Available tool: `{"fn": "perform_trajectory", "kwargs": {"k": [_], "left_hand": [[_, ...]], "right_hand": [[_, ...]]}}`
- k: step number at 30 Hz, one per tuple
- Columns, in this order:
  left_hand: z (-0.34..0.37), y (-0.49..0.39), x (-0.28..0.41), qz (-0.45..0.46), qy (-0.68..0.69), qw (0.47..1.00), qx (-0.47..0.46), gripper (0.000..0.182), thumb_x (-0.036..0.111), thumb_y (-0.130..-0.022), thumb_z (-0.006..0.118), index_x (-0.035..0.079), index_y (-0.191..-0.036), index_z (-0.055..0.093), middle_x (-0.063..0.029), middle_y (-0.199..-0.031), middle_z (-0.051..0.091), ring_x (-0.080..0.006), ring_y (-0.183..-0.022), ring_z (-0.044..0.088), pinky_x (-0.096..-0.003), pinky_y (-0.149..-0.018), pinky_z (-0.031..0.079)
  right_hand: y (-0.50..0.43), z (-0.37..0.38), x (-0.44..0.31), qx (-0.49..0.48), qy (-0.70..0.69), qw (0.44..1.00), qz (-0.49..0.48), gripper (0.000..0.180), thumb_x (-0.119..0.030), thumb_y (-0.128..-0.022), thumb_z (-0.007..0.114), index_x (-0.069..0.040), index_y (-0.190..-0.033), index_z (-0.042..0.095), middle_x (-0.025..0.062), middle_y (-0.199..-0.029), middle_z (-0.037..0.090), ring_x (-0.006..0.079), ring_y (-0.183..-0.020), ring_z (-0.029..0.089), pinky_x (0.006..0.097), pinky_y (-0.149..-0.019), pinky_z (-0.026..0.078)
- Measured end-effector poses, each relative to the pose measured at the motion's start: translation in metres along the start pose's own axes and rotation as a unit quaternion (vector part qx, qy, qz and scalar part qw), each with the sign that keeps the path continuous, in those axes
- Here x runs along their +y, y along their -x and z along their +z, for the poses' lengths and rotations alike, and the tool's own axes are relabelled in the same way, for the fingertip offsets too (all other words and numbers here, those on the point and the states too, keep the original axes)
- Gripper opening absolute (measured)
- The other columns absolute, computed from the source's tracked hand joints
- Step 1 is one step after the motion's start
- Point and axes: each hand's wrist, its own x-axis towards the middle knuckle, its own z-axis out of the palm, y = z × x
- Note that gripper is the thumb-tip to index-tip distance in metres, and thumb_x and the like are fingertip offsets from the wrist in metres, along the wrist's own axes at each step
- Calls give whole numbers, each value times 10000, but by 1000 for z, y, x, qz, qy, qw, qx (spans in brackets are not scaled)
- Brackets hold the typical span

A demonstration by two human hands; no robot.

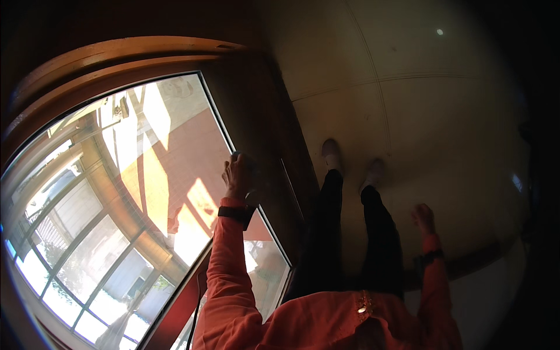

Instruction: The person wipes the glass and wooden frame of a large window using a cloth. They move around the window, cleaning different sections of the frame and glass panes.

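My left hand (236, 176) is at the dark wooden stile (258, 144) of a glazed door or window, beside the edge of its large glass pane (183, 131). Its fingers are bent, and the far side of the hand is lost in shadow. Whether it grips a handle there I cannot tell. Low on the right, my right hand (423, 216) hangs over the floor with its fingers loosely curled and no object visible in it. Dark bands circle both wrists.
Smooth tiled floor (420, 118) with thin joints lies under my shoes (331, 151). A second glass pane (267, 249) shows behind my left forearm. Curved by the lens, an orange-brown wooden rail (131, 46) runs above the large pane. Sunlit ground and a gridded metal frame (83, 236) appear through the glass.
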Motion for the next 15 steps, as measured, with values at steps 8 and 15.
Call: {"fn": "perform_trajectory", "kwargs": {"k": [8, 15], "left_hand": [[-215, -187, -68, 127, -178, 907, 360, 231, 83, -831, 566, 152, -1040, 636, -42, -1120, 571, -269, -1030, 517, -418, -701, 485], [-62, -85, -77, 112, -239, 961, 81, 114, 128, -806, 580, 109, -844, 685, -53, -950, 618, -271, -987, 530, -386, -608, 499]], "right_hand": [[-5, 10, -7, -10, 47, 993, -104, 208, -264, -930, 541, -125, -783, 490, -26, -624, 497, 62, -514, 458, 233, -439, 376], [2, 21, 7, -2, 31, 998, -60, 216, -271, -926, 546, -121, -776, 503, -25, -631, 517, 59, -516, 466, 234, -435, 379]]}}
